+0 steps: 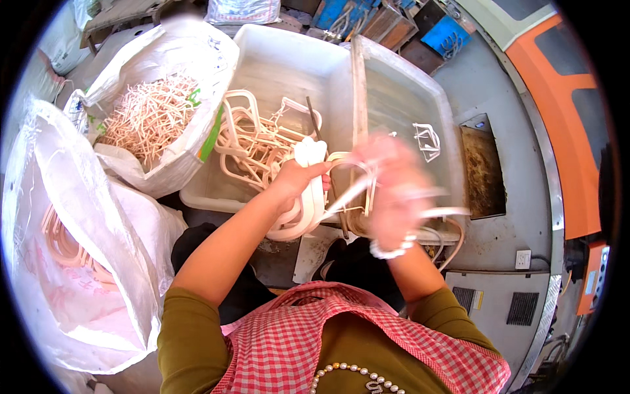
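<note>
My left hand [293, 185] is closed around a stack of cream plastic loop-shaped handles [308, 203], held over the near edge of a white tub. Just to the right, my right hand [397, 190] is smeared by motion, and its fingers cannot be made out. Pale plastic streaks cross it, and a thin cream plastic frame [336, 157] shows beside its fingers; whether the hand grips it I cannot tell. Beyond my left hand, a tangled heap of cream plastic frames [246, 141] lies in the white tub [289, 52]. A dark stick [311, 118] leans in that heap.
At left, a white woven sack [203, 59] holds many thin pinkish plastic scraps [154, 115]. A nearer sack [72, 184] contains pinkish loops [65, 246]. A second tub [400, 79] with water holds a small white frame [428, 141]. An orange and grey machine [548, 138] stands right.
</note>
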The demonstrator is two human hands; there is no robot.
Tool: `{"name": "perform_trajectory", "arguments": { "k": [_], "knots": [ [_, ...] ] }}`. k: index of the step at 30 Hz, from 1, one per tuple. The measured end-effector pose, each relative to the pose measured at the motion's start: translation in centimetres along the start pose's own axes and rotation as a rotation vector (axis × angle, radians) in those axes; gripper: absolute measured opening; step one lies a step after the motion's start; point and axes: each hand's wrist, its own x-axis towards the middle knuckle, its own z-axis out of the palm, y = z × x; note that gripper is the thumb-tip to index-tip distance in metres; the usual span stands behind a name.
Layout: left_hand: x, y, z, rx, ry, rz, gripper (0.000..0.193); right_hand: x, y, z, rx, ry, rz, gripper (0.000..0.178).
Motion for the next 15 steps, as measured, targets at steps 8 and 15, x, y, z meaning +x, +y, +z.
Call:
{"name": "perform_trajectory", "arguments": {
  "k": [8, 15],
  "knots": [
    [-0.2, 3.4, -2.2, 0.046, 0.304, -0.019, 0.013, 16.0, -1.6, 2.7, -0.2, 0.182, -0.593, 0.034],
    [-0.9, 7.5, -2.9, 0.042, 0.387, 0.287, 0.02, 3.4, 18.3, 1.7, -0.506, -0.228, 0.261, 0.022]
  ]
}}
